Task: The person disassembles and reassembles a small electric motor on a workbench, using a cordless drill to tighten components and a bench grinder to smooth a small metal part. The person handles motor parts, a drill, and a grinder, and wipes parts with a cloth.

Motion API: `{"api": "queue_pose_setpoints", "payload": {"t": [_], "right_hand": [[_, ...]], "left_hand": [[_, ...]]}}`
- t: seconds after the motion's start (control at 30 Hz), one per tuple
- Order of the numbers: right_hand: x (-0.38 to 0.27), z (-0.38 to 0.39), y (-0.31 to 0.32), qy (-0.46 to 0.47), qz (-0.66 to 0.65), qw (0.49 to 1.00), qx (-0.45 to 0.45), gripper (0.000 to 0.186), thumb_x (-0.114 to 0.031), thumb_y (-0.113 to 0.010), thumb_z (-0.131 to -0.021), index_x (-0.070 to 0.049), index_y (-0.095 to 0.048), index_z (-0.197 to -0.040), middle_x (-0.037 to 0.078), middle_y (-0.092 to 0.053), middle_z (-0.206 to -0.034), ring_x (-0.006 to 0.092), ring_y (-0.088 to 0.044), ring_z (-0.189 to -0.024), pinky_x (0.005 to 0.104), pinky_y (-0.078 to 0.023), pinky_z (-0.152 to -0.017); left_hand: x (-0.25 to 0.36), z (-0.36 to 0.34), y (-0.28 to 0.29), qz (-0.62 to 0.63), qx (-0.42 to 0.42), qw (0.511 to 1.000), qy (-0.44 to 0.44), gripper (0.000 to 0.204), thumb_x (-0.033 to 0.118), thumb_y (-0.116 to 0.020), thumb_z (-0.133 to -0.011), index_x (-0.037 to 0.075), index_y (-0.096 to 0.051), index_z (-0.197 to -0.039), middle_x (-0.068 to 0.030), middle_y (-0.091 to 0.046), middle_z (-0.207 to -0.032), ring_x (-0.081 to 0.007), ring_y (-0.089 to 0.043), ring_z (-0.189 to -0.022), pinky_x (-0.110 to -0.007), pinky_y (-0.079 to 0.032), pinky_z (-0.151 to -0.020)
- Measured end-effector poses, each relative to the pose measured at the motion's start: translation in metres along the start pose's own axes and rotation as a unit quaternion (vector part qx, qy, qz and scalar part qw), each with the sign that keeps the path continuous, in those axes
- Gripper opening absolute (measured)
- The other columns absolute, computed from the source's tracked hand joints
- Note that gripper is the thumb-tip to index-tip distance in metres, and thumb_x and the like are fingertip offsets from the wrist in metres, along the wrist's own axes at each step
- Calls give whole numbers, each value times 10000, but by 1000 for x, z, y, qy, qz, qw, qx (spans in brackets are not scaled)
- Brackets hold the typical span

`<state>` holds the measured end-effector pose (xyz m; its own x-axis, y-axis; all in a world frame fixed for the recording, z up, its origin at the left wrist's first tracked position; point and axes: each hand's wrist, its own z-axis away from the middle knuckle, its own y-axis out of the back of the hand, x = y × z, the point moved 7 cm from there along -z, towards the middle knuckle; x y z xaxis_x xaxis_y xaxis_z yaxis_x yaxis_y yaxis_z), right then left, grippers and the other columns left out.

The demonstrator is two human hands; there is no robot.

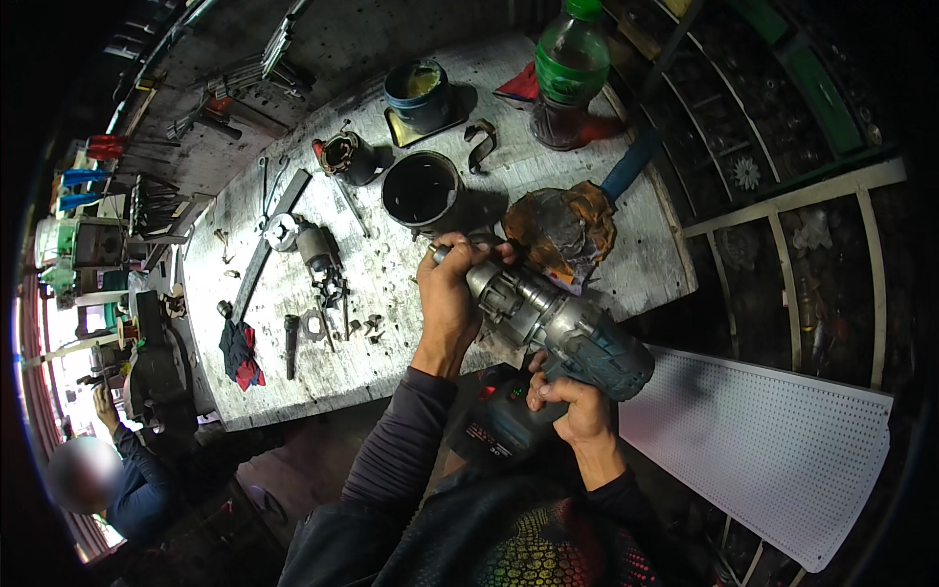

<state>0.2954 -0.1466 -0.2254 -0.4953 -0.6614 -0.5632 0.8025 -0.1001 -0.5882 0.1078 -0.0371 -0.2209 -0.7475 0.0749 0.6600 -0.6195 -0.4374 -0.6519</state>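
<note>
A cordless drill [597, 352] with a silver front and a dark blue-black body is held tilted in front of me, over the near edge of the workbench [381, 377]. My right hand [582, 416] wraps round its handle, above the battery pack [499, 421], where a small red light glows. My left hand [447, 308] is closed at the drill's front end, beside the silver chuck [496, 292]. A short metal end [440, 253] sticks out by the left thumb; what it belongs to is hidden. Just beyond the hands stands a dark open can [423, 186].
On the bench are a motor-like part [315, 249], a blue tub [419, 95], a green-and-clear bottle [572, 59], a dirty brown rag [562, 227] and loose tools. A white perforated panel [763, 440] lies at right, below metal racks. A co-worker [147, 479] is at far left.
</note>
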Motion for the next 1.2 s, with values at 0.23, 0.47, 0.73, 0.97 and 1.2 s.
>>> {"api": "queue_pose_setpoints", "payload": {"t": [0.23, 0.47, 0.73, 0.97, 1.2], "right_hand": [[5, -1, 3, -20, -36, 999, -6, 338, 0, -577, -687, 63, -596, -1019, 106, -570, -770, 222, -567, -659, 351, -495, -658], [2, -1, 5, -3, -16, 1000, -6, 359, 10, -590, -697, 59, -613, -1051, 104, -586, -786, 221, -583, -664, 361, -502, -659], [2, -1, 6, 69, 24, 997, -15, 449, -4, -611, -720, 68, -607, -1163, 109, -617, -804, 225, -602, -686, 370, -514, -703], [-5, 6, 10, 93, 42, 994, -40, 480, -24, -631, -730, 63, -598, -1201, 78, -593, -765, 198, -583, -694, 349, -504, -708], [17, 19, 15, 28, 58, 997, -48, 494, -9, -649, -726, 65, -596, -1211, 65, -594, -771, 168, -569, -690, 332, -490, -685]], "left_hand": [[2, 3, -2, -22, 1, 1000, -1, 127, -6, -598, -876, 43, -505, -949, -192, -679, -940, -339, -735, -928, -491, -606, -913], [1, 3, -1, -6, 7, 1000, -3, 120, -2, -595, -868, 44, -507, -937, -196, -677, -930, -339, -722, -896, -485, -597, -894], [0, 1, -4, 8, 7, 1000, -15, 99, 12, -595, -869, 36, -502, -891, -199, -665, -898, -324, -700, -875, -465, -586, -876], [-1, -2, -5, -16, -13, 1000, -11, 85, 32, -595, -862, 40, -513, -883, -197, -667, -893, -322, -685, -858, -429, -570, -855], [-2, -2, -7, -12, -22, 1000, -7, 77, 45, -590, -872, 47, -514, -871, -172, -639, -889, -302, -677, -859, -451, -586, -863]]}}
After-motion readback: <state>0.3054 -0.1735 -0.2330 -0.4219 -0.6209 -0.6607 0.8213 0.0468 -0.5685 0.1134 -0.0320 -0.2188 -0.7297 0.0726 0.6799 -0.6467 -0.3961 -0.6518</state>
